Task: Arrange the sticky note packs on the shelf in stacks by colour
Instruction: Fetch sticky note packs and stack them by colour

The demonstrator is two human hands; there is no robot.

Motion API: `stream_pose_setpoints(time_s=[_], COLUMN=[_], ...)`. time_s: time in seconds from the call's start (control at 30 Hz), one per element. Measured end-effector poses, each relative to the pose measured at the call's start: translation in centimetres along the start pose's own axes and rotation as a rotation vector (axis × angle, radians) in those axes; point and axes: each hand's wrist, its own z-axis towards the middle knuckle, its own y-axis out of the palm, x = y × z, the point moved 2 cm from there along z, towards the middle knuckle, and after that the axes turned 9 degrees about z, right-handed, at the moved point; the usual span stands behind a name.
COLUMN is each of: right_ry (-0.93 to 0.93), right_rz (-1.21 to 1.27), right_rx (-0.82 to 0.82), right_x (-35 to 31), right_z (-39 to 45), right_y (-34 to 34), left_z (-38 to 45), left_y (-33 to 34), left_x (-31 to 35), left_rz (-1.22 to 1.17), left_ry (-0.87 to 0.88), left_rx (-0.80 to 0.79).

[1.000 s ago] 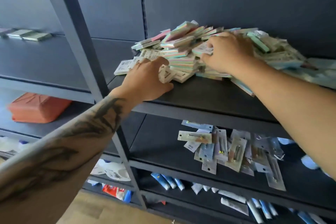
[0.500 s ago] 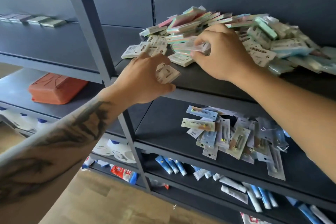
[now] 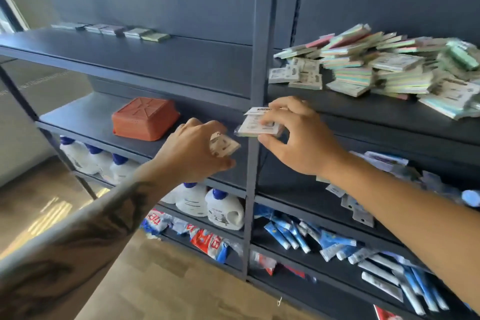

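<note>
Head view shows the left hand (image 3: 193, 149) curled round one small sticky note pack (image 3: 224, 144), pinched between thumb and fingers in front of the dark upright post (image 3: 253, 122). Just beside it, the right hand (image 3: 298, 138) grips another pack or two (image 3: 259, 125) between thumb below and fingers above; blur hides the exact count. Both hands hang in the air below the front edge of the top right shelf (image 3: 376, 122). On that shelf the big unsorted heap of packs (image 3: 384, 65) lies jumbled, many colours mixed. Along the back edge of the top left shelf (image 3: 130, 60) sits a short row of low stacks (image 3: 114, 30), well apart from the heap. Sorting looks barely begun: a few stacks started, most packs left in the heap.
</note>
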Motion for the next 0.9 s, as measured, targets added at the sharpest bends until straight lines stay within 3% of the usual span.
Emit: stream_pose_setpoints(time_s=[0.23, 0.47, 0.7, 0.9], right_ry=[-0.059, -0.133, -0.228, -0.232], right_rz=[0.091, 0.126, 0.162, 0.292], right_rx=[-0.037, -0.108, -0.171, -0.167], right_x=[-12.3, -20.5, -25.2, -26.8], right_z=[7.0, 14.6, 25.3, 37.3], right_y=[12.0, 22.9, 34.3, 43.5], left_z=[-3.9, -6.4, -4.8, 1.8], left_y=[-3.5, -4.6, -5.1, -6.6], left_x=[-17.1, -31.8, -45.6, -56.6], left_rz=[0.014, -0.003, -0.044, -0.021], left_ry=[-0.098, -0.239, -0.374, -0.419], left_rx=[0.061, 0.056, 0.090, 0.133])
